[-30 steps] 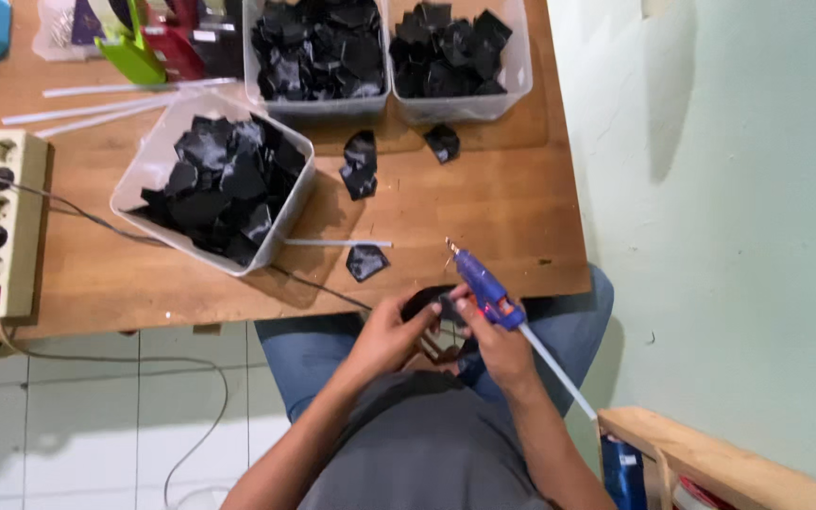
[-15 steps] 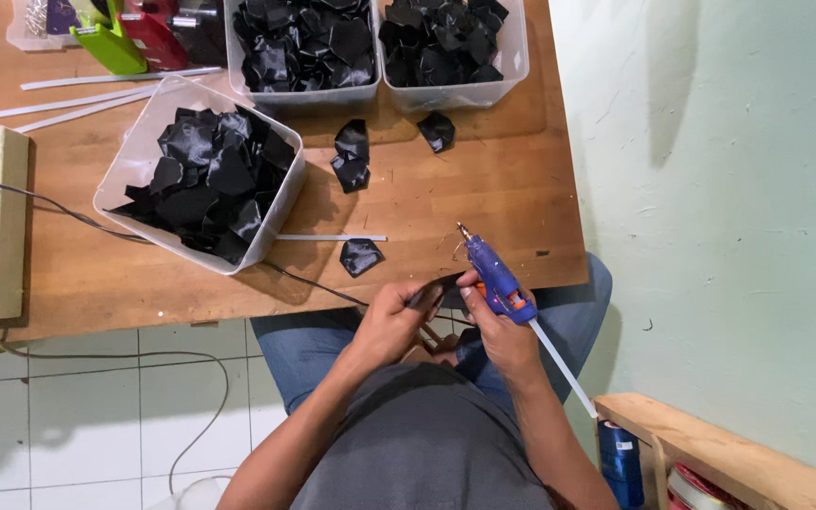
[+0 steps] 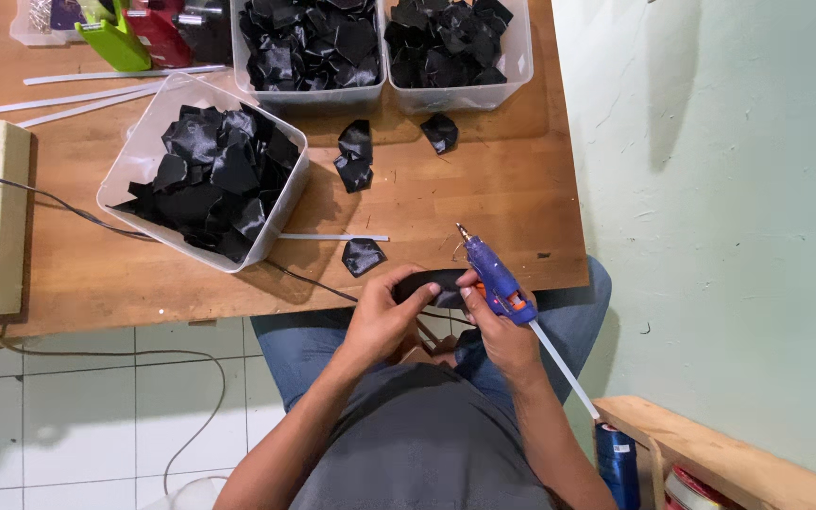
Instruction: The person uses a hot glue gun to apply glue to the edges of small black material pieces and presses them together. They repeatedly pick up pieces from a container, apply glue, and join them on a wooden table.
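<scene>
left hand (image 3: 384, 316) closed around a black piece (image 3: 432, 283), held just off the near edge of the surface (image 3: 521, 189), above the lap. right hand (image 3: 493, 326) wrapped tight on a blue glue gun (image 3: 493, 274), nozzle aimed far and left, white stick trailing out the back. piece probably light, soft and glossy like satin, likely slippery and easy to crush; best pinched at the edges, clear of any hot glue. one loose petal (image 3: 363, 255) near on the surface, tilted tub (image 3: 205, 179) of more to the left, two tubs (image 3: 380, 47) far.
</scene>
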